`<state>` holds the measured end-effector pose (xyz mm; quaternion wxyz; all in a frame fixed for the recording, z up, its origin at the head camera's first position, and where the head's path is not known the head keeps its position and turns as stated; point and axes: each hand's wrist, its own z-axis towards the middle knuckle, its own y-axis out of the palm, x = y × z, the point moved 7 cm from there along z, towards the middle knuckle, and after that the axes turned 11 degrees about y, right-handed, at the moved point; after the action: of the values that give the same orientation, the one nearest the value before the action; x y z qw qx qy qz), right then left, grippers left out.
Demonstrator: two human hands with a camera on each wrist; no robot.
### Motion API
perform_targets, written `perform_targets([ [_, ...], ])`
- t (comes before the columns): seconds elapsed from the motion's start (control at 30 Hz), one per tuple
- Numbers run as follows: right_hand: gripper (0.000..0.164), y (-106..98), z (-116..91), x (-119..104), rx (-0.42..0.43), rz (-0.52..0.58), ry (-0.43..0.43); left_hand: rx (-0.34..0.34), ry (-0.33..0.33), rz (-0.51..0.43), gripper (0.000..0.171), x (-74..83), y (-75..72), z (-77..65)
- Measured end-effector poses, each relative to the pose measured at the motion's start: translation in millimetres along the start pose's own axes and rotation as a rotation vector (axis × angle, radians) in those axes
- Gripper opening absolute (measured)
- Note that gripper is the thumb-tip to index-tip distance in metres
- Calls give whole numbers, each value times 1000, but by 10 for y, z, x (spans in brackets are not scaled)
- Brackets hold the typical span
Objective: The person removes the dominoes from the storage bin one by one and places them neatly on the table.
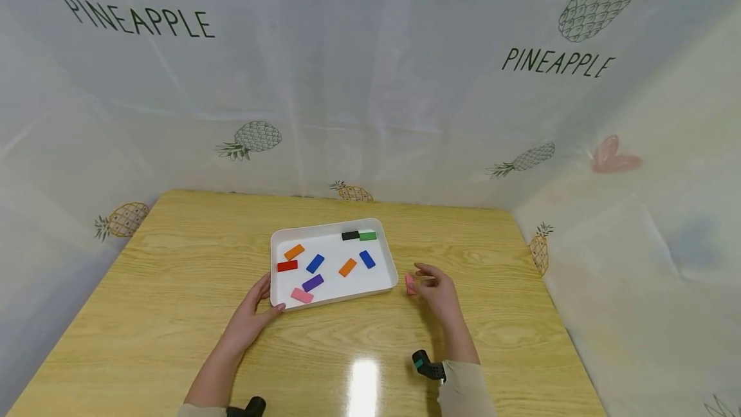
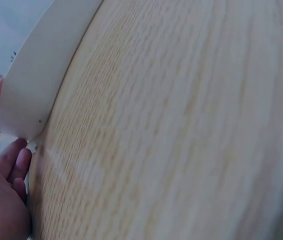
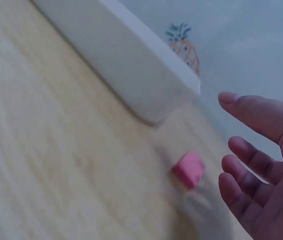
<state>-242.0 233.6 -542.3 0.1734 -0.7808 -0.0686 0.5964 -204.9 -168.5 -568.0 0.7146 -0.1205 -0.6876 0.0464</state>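
Note:
A white tray [image 1: 347, 296] stands on the table with several small coloured blocks lying flat in it. At its near left corner my left hand [image 1: 250, 316] holds it, thumb at the front wall and fingers along the left side. The left wrist view shows that hand [image 2: 4, 192] about the tray's corner [image 2: 31, 95]. Right of the tray, a pink block [image 1: 410, 284] is on the bare table. My right hand [image 1: 438, 291] is just beside it. In the right wrist view the fingers are spread apart from the pink block [image 3: 190, 170], with nothing between them.
In the tray are a black block [image 1: 350, 235], a green block [image 1: 368, 235], a red block [image 1: 287, 266], a purple block [image 1: 313, 282], another pink block [image 1: 302, 295], and orange and blue ones. A pineapple-print curtain [image 1: 370, 82] hangs behind the wooden table [image 1: 202, 256].

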Motion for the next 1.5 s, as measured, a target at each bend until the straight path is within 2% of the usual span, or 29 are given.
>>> perform_targets([
  [0.27, 49, 188, 37, -249, -101, 25, 5, -1, -6, 4, 84, 19, -23, -12],
  [0.4, 48, 263, 60, -354, -113, -57, 5, -14, -5, -8, 84, 26, -10, -14],
  [0.6, 47, 357, 134, -508, -116, -179, -57, -11, -6, -25, 82, 32, -8, -22],
  [0.9, 48, 528, 252, -669, -199, -323, -110, -9, -8, -18, 83, 2, -18, -13],
  [1.13, 46, 652, 337, -740, -258, -447, -203, -9, -11, -14, 83, 0, -21, -11],
  [1.23, 45, 706, 391, -747, -250, -502, -231, -7, -9, -5, 83, 4, -26, -11],
  [1.4, 44, 766, 469, -747, -183, -610, -276, -8, -6, -14, 83, 18, -18, -17],
  [1.5, 44, 805, 492, -738, -171, -640, -286, -8, -11, -19, 82, 20, -14, -18],
])
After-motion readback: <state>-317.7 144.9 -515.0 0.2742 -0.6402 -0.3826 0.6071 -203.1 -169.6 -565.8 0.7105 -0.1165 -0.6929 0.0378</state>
